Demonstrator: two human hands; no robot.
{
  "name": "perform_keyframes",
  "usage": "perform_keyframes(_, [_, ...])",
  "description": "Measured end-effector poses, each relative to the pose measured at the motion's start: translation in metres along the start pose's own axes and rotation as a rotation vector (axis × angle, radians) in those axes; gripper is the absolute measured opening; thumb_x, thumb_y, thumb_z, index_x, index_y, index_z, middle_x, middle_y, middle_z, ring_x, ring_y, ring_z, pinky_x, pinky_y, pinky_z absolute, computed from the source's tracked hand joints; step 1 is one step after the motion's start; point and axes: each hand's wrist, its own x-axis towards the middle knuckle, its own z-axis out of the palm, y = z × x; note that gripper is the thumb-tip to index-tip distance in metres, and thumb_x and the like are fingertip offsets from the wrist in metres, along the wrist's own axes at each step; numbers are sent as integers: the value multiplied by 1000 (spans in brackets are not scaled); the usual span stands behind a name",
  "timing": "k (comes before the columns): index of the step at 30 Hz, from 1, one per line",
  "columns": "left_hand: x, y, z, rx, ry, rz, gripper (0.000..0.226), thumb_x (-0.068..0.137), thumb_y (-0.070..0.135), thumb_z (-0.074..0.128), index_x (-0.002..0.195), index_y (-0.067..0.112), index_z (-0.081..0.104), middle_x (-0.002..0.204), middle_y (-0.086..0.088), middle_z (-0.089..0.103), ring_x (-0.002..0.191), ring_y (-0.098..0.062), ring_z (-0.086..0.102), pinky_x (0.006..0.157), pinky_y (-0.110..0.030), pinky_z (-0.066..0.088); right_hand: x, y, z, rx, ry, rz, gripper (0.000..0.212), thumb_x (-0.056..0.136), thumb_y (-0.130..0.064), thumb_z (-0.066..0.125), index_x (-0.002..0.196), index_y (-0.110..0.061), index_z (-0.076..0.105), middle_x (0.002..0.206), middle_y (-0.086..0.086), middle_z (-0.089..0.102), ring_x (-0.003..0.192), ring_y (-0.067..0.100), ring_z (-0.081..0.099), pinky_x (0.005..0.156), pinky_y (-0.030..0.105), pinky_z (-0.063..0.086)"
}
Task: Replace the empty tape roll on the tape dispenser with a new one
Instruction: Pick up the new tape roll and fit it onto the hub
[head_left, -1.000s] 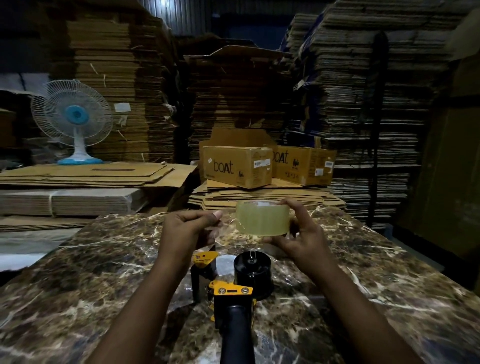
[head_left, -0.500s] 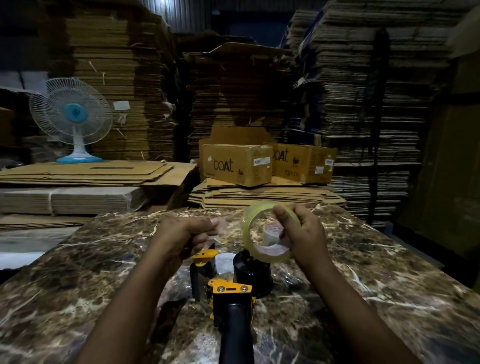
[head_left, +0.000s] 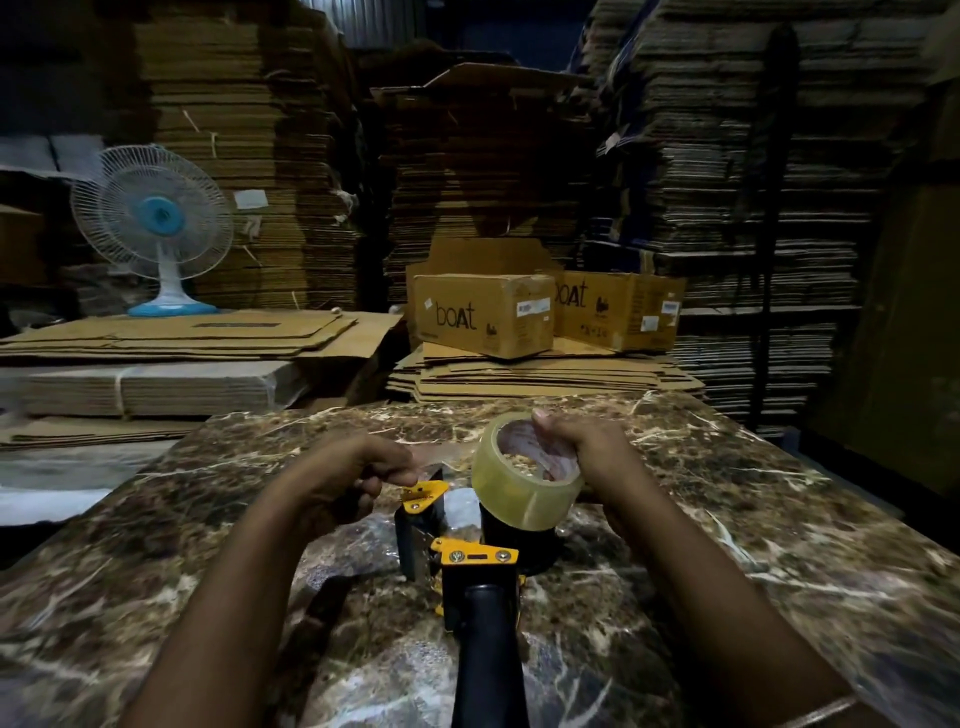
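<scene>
A black and yellow tape dispenser (head_left: 475, 564) lies on the marble table (head_left: 779, 545), its black handle pointing toward me. My right hand (head_left: 584, 452) grips a clear tape roll (head_left: 522, 480) by its rim, fingers inside the core. The roll is tilted and sits over the dispenser's black hub, hiding most of it. My left hand (head_left: 358, 475) is curled just left of the dispenser's yellow front bracket (head_left: 422, 493), fingertips pinching something thin that I cannot make out; it may be the tape's loose end.
Two cardboard boxes marked "boat" (head_left: 483, 314) sit on flat cardboard beyond the table's far edge. A blue and white fan (head_left: 153, 223) stands at the back left. Tall stacks of flattened cardboard (head_left: 727, 182) fill the background.
My right hand has lowered and tilted the tape roll from in front of me down onto the dispenser's hub. My left hand dropped slightly toward the yellow bracket.
</scene>
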Motion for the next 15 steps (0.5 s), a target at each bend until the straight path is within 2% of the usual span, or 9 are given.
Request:
perform_keyframes(2, [-2,0,-4,15,-26,-35,11,86,6,60,88,-3,66,56,-2,68,31,-2,33,31,-11,25,1,-2,0,-26,-36,60,44,80,-35,81,91,7,76,81,19,78,61,24,69,55,26,51])
perform_keyframes(4, [-4,0,-7,59,-47,-63,11,86,7,60,79,1,67,58,-2,69,31,-1,33,31,-10,25,-1,-3,1,-49,-57,90,31,81,-34,80,82,-4,79,73,8,78,59,22,69,57,27,51])
perform_keyframes(8, [-3,-3,-13,169,-32,-75,11,83,6,62,77,2,70,73,-8,69,31,-2,36,30,-12,28,2,-1,6,-132,-37,109,32,76,-42,83,78,-10,79,70,2,78,68,24,70,69,34,50])
perform_keyframes(12, [-2,-4,-16,211,-40,-66,13,84,5,62,88,-3,71,79,-14,70,33,-4,42,31,-13,32,5,2,5,-197,-40,113,41,74,-46,83,88,-8,79,81,7,79,75,28,72,65,33,51])
perform_keyframes(15, [-2,-5,-20,238,-42,-51,20,86,7,64,99,-8,68,74,-14,72,34,-5,46,31,-13,34,2,1,4,-190,-62,91,36,81,-40,79,90,-5,78,76,7,76,63,23,67,57,28,48])
